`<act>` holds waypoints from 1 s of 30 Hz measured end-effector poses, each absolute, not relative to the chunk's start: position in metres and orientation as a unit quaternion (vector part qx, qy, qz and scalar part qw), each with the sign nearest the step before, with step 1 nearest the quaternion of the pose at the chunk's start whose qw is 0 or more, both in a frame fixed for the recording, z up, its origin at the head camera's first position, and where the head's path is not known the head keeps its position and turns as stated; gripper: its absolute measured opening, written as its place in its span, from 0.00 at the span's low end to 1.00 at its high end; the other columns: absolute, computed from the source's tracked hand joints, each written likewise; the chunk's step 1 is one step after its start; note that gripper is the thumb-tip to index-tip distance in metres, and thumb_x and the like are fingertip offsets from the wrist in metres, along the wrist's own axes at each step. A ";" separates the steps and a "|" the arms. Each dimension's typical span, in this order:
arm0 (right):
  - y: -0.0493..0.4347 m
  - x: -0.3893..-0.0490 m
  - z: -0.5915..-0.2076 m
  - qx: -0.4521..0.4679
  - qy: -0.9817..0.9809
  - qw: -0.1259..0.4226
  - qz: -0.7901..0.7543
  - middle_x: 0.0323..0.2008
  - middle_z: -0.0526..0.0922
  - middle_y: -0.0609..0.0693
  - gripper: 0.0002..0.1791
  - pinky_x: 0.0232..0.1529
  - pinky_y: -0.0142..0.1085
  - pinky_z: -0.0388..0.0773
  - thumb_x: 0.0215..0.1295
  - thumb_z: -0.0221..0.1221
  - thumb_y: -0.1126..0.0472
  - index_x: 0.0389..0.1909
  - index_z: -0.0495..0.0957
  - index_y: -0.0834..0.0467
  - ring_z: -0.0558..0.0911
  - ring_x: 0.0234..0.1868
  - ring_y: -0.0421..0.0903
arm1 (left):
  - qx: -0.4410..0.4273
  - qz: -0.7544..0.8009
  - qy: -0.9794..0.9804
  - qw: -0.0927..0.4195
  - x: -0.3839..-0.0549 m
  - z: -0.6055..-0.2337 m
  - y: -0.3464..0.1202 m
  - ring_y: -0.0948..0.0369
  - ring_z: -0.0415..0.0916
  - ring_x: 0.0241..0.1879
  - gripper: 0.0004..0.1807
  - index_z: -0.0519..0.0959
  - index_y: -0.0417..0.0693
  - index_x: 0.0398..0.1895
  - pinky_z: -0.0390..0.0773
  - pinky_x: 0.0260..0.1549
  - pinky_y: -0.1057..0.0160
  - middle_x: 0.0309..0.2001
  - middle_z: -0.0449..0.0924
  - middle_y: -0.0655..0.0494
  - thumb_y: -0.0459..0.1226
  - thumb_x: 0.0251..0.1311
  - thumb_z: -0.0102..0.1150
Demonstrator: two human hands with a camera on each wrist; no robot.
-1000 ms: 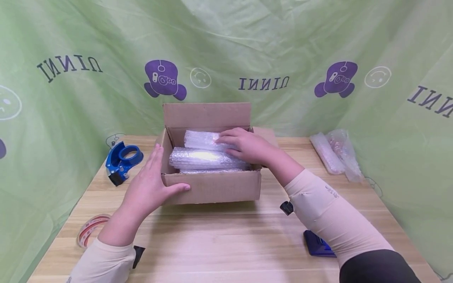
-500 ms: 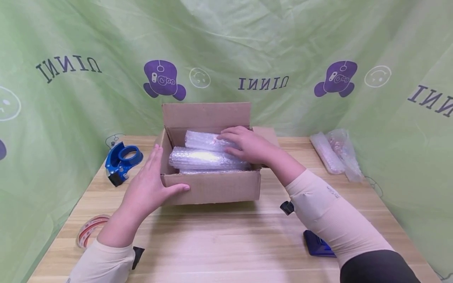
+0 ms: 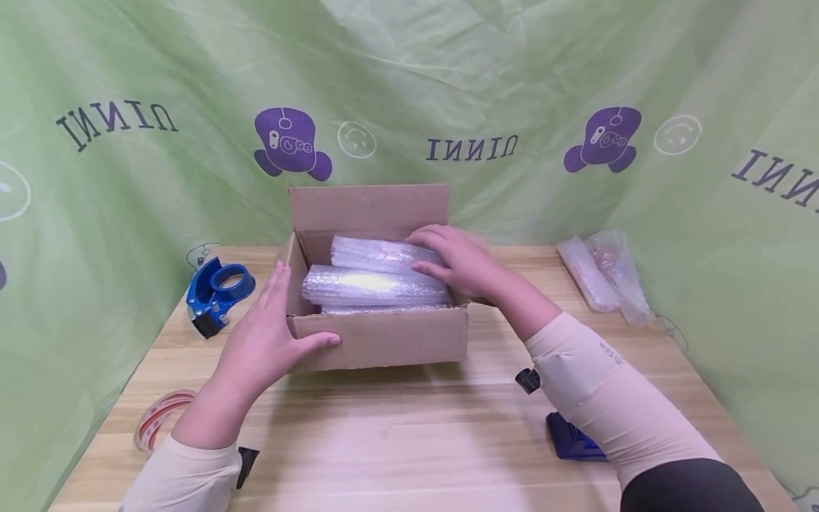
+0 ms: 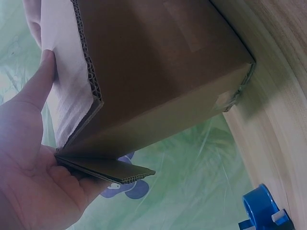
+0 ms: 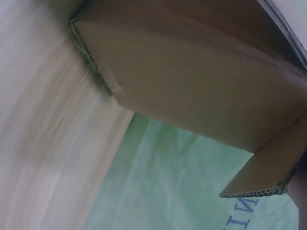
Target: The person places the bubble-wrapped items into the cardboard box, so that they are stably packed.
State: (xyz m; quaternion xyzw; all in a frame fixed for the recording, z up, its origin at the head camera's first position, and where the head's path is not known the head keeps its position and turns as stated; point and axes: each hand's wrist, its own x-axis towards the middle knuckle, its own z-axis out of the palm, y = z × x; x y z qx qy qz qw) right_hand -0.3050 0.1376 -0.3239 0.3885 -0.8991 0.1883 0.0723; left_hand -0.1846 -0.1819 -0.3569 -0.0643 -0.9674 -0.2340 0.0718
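Note:
A cardboard box (image 3: pixel 380 341) stands on the table, its back flap raised. Inside lie bubble-wrapped rolls: a rear roll (image 3: pixel 367 254), a front roll (image 3: pixel 371 286) and more wrap beneath. My left hand (image 3: pixel 259 341) is spread at the box's left front corner. Its thumb lies straight on the front flap (image 4: pixel 72 91), and its fingers lie along the left side flap (image 4: pixel 110 168). My right hand (image 3: pixel 467 263) reaches over the right side, fingers loosely bent at the right end of the rear roll. Its palm side is hidden; the right wrist view shows mostly the box's side (image 5: pixel 182 91).
A blue tape dispenser (image 3: pixel 207 299) sits left of the box, and a roll of tape (image 3: pixel 151 419) lies nearer the front. Bubble-wrapped pieces (image 3: pixel 589 276) lie at the back right. A dark blue object (image 3: pixel 566 435) is partly under my right sleeve. A green curtain (image 3: pixel 397 85) surrounds the table.
My right hand has slid right along the rear roll, uncovering more of it. My left hand keeps its place on the box corner. The head view has shifted slightly.

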 end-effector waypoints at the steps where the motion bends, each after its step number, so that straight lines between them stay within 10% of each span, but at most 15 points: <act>1: 0.137 -0.305 -0.324 0.388 -0.900 0.073 0.187 0.64 0.73 0.51 0.27 0.71 0.45 0.61 0.70 0.57 0.46 0.64 0.72 0.54 0.68 0.68 0.49 | -0.064 -0.235 -0.967 0.072 -0.185 -0.357 -0.182 0.37 0.48 0.74 0.74 0.35 0.47 0.79 0.60 0.65 0.33 0.80 0.32 0.48 0.75 0.39 0.62; 30: 0.159 -0.300 -0.324 0.320 -0.909 0.117 0.240 0.73 0.61 0.53 0.36 0.75 0.51 0.54 0.70 0.54 0.42 0.74 0.59 0.52 0.58 0.74 0.53 | -0.063 -0.234 -0.967 0.073 -0.185 -0.356 -0.182 0.36 0.49 0.74 0.74 0.35 0.47 0.79 0.61 0.63 0.32 0.80 0.31 0.49 0.76 0.38 0.61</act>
